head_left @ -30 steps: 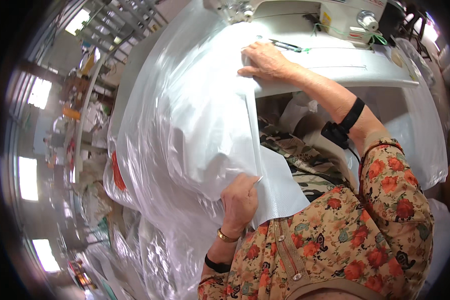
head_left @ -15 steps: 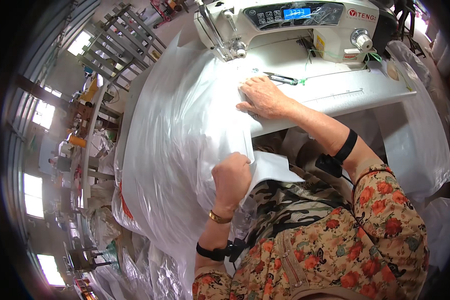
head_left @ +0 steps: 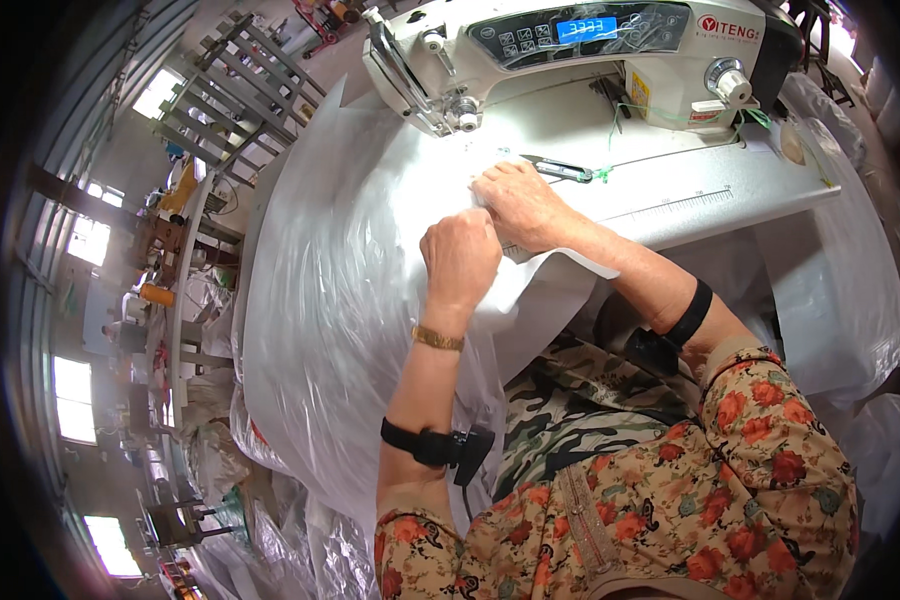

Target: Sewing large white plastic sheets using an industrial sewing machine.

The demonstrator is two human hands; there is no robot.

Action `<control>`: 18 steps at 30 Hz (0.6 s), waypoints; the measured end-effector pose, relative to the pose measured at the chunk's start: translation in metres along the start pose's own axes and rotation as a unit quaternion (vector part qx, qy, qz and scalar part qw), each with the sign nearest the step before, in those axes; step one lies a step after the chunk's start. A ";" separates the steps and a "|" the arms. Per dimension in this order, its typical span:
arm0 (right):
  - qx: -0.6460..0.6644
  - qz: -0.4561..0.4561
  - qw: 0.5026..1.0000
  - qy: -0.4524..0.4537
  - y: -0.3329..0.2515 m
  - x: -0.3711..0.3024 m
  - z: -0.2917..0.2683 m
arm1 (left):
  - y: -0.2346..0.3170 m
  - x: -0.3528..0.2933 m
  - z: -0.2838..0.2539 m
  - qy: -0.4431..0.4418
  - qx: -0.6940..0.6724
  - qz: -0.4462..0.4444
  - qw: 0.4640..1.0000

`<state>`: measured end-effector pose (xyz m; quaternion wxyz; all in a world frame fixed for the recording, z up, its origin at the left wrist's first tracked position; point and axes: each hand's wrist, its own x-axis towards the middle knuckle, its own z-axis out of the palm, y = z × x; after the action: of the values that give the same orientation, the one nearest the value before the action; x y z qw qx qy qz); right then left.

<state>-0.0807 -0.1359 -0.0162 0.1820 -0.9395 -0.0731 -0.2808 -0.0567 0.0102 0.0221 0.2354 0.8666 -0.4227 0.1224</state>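
Observation:
A large sheet of translucent white plastic (head_left: 340, 270) spreads over the left of the sewing table and hangs toward my lap. My left hand (head_left: 460, 258) is closed on its edge, just in front of the sewing machine (head_left: 570, 50). Close beside it, my right hand (head_left: 522, 203) has its fingers bent down on the sheet's edge near the needle area; the fingertips are hidden. A folded flap of the sheet (head_left: 560, 275) curls out below my wrists. Bright lamp glare washes out the plastic under the machine head.
Thread snips (head_left: 560, 168) lie on the machine bed right of my hands, by a bit of green thread (head_left: 602, 174). More plastic sheeting (head_left: 830, 290) hangs off the table's right side. A grey slatted rack (head_left: 240, 90) stands at the far left.
My left hand has moved up and away from me, carrying the sheet's edge close to my right hand. The right hand has shifted slightly, and the flap now curls higher.

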 end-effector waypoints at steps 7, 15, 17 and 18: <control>0.038 0.052 0.998 0.014 0.002 0.010 0.009 | -0.020 -0.012 -0.025 -0.055 -0.258 -0.157 0.952; 0.629 0.072 0.773 -0.049 -0.007 -0.031 -0.058 | 0.042 -0.179 -0.062 -0.211 -0.409 -0.077 0.885; 0.607 0.078 0.785 -0.094 -0.011 -0.059 -0.088 | 0.051 -0.209 -0.017 -0.293 -0.407 -0.029 0.865; 0.594 0.089 0.791 -0.115 -0.016 -0.070 -0.091 | 0.047 -0.215 0.011 -0.298 -0.380 -0.034 0.875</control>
<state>-0.1882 -0.1579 0.0205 0.7184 -0.6743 -0.1619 -0.0546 -0.2255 0.1246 -0.0616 0.4131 0.7196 -0.4573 -0.3199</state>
